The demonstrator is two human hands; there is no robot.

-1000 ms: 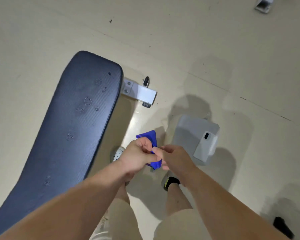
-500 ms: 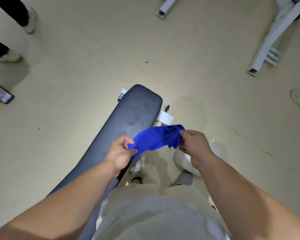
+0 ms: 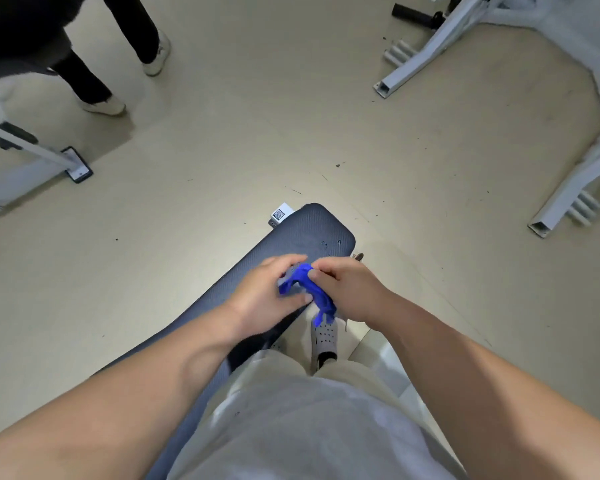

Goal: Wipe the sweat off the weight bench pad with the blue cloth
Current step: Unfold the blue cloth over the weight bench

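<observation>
1. The single head-worn camera looks forward and steeply down (wide-angle, edges bowed).
2. It sits close above the person's forearms; the bench pad (image 3: 302, 237) and floor (image 3: 257, 150) lie farther beyond.

No words, brand names or numbers can be read anywhere. The one printed mark is a small black square code, like a QR pattern, on a white label (image 3: 279, 214). The label stands on the white frame end (image 3: 282, 216) that pokes out from under the far left corner of the weight bench pad (image 3: 291, 240). The pattern is too small to make out. A dark flat thing (image 3: 78, 165) on the floor at the left bears a pale panel, with nothing legible on it.
</observation>
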